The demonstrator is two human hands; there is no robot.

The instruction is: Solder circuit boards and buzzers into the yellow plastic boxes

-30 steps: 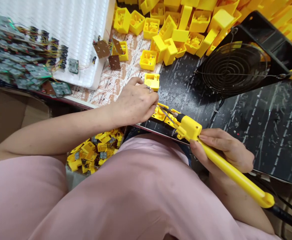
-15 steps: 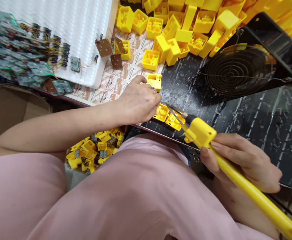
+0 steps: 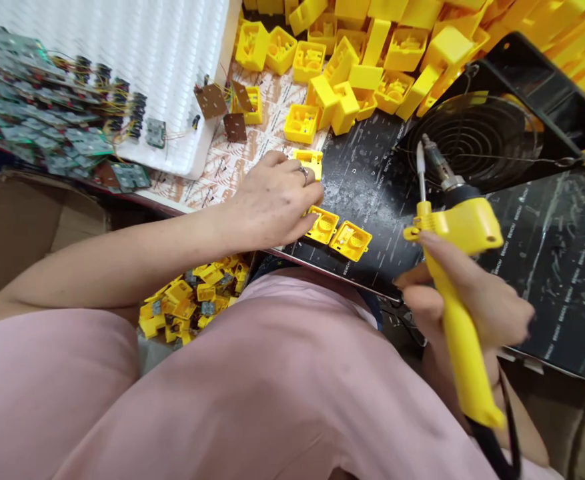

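Head view: the right hand (image 3: pixel 472 293) is wrapped round the smooth plastic handle of a yellow soldering tool (image 3: pixel 465 347), its boxy head turned away from the body. A tapered metal tip (image 3: pixel 438 163) and a slim feed tube (image 3: pixel 421 175) stick out side by side, in front of the round wire guard of a square black fan (image 3: pixel 477 143). The left hand (image 3: pixel 279 200) rests at the bench edge with bent fingers, the thumb against a shallow yellow shell (image 3: pixel 323 225); the fingertips are partly hidden, so I cannot tell whether they pinch it. A matching open shell (image 3: pixel 351 241), squarish, with a perforated round patch, lies just to its right. Another yellow casing (image 3: pixel 309 160) stands behind the knuckles.

Beneath the shells is a scuffed, glossy black mat (image 3: pixel 537 267) with rows of white lettering; further left, a sheet with brown leafy print (image 3: pixel 212 167) covers the bench. Deep yellow boxes (image 3: pixel 342 107) heap up at the back. Ribbed white foam (image 3: pixel 172 40) carries layered green circuit boards (image 3: pixel 32 100), and a cardboard box (image 3: pixel 32 227) sits below the bench at left.
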